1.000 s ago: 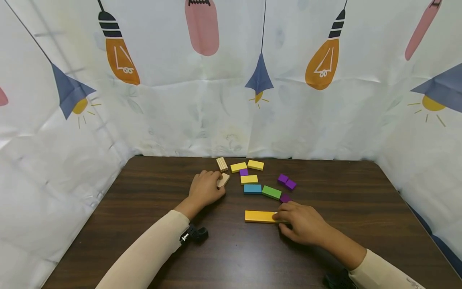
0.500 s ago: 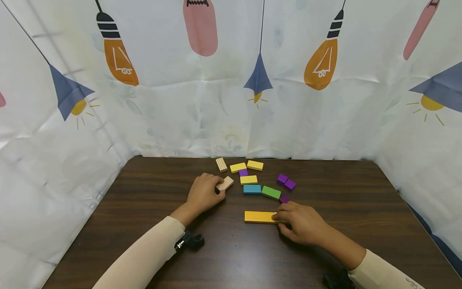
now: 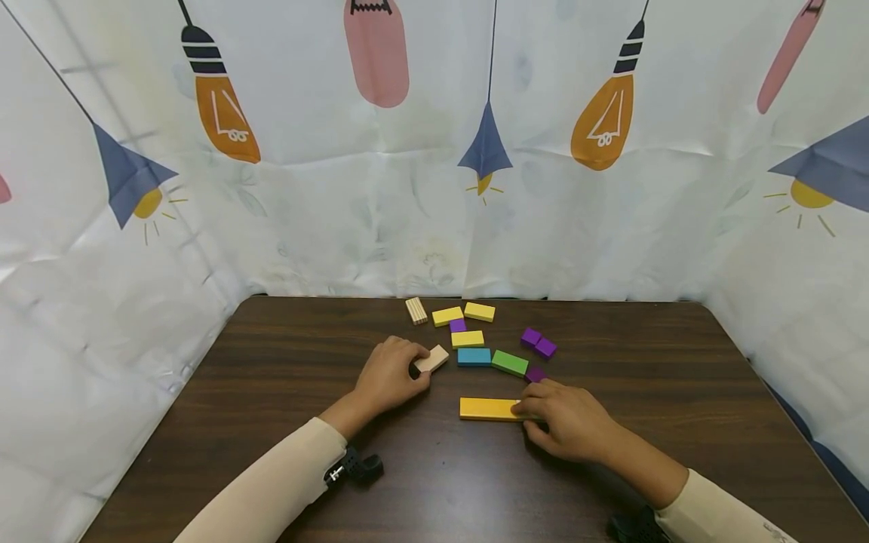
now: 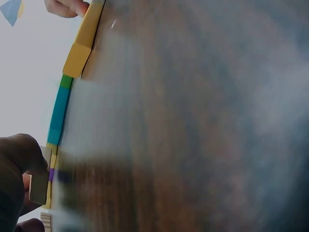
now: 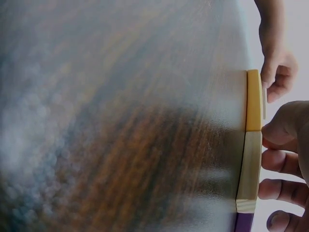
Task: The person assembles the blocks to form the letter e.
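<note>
My left hand (image 3: 394, 377) pinches a plain wooden block (image 3: 432, 359) between thumb and fingers, left of the blue block (image 3: 474, 357). In the left wrist view this wooden block (image 4: 38, 187) looks slightly raised and tilted. Nearer the front, a yellow-orange block (image 3: 487, 409) lies flat. Its right end meets a second plain wooden block (image 5: 248, 166), which the head view mostly hides under my right hand (image 3: 570, 422). The right thumb and curled fingers hold this second block near the joint. A purple cube (image 3: 535, 374) sits just behind the right hand.
Behind the hands, yellow blocks (image 3: 468, 339), a green block (image 3: 510, 363), purple cubes (image 3: 545, 347) and a striped wooden block (image 3: 416, 311) lie on the dark wooden table (image 3: 326, 324). A printed white curtain (image 3: 305, 226) hangs along the table's back edge.
My left hand has brought its wooden block toward me and slightly right, away from the striped block. The right hand and the yellow-orange block have stayed in place.
</note>
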Available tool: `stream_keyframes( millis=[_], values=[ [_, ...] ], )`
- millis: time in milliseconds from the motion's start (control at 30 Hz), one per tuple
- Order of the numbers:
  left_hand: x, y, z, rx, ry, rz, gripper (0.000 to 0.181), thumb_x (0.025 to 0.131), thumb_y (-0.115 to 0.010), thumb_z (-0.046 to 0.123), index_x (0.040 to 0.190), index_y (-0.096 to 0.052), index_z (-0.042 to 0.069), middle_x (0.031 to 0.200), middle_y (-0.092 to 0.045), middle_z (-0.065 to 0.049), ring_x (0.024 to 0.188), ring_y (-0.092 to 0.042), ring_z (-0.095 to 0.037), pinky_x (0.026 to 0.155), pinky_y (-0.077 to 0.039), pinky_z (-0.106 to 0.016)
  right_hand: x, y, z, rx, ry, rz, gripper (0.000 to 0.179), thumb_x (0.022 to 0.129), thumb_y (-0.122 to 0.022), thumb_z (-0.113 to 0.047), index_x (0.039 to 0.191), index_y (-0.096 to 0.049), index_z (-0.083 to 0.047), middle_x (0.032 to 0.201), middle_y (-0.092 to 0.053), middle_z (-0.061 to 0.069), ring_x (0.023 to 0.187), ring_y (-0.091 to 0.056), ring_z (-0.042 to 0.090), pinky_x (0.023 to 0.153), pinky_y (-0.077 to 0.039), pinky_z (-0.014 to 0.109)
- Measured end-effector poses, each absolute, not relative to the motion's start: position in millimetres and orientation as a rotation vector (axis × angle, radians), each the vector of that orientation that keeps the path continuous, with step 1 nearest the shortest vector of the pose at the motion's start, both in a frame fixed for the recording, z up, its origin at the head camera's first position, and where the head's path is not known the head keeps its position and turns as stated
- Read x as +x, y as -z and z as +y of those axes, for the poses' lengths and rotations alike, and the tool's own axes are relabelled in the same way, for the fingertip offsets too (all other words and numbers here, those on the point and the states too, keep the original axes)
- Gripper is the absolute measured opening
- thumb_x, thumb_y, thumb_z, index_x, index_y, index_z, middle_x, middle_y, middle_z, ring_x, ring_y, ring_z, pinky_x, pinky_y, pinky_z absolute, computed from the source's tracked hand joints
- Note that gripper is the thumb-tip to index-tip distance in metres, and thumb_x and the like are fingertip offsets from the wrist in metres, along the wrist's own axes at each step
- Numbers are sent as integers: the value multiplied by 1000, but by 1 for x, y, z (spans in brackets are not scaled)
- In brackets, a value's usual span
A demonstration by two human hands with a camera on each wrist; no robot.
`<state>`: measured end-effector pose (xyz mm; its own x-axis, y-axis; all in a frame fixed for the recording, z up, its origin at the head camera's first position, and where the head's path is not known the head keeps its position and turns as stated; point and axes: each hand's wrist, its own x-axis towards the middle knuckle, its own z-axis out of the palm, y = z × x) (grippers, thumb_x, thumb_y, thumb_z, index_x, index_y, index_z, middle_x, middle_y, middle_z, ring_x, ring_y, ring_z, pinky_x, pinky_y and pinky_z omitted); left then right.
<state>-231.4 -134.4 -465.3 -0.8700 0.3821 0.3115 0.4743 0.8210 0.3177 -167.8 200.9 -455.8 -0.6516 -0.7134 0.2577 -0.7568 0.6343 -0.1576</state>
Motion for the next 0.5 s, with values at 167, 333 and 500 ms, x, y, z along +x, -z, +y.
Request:
stream_keyframes(
  millis=[167, 333, 500],
  values=[
    [-230, 467, -133, -698, 577, -2762, 26, 84, -79, 22, 107, -77, 11, 103, -74, -2, 102, -62, -27, 93, -48, -50, -167, 455, 200, 1215, -380, -2693, 19, 89, -76, -21, 108, -78, -19, 101, -64, -9, 87, -59, 8, 63, -52, 26],
    [-229, 466, -129, -718, 584, -2766, 25, 84, -78, 22, 106, -77, 12, 103, -74, -1, 102, -61, -26, 93, -48, -49, -166, 455, 200, 1213, -375, -2704, 19, 90, -75, -22, 108, -78, -19, 102, -65, -9, 89, -60, 9, 64, -53, 27],
    [-227, 465, -126, -731, 598, -2779, 24, 85, -78, 22, 107, -77, 12, 103, -74, -2, 105, -61, -27, 95, -47, -50, -167, 455, 201, 1214, -368, -2694, 19, 90, -75, -21, 109, -78, -19, 103, -65, -8, 89, -60, 10, 64, -54, 28]
  ],
)
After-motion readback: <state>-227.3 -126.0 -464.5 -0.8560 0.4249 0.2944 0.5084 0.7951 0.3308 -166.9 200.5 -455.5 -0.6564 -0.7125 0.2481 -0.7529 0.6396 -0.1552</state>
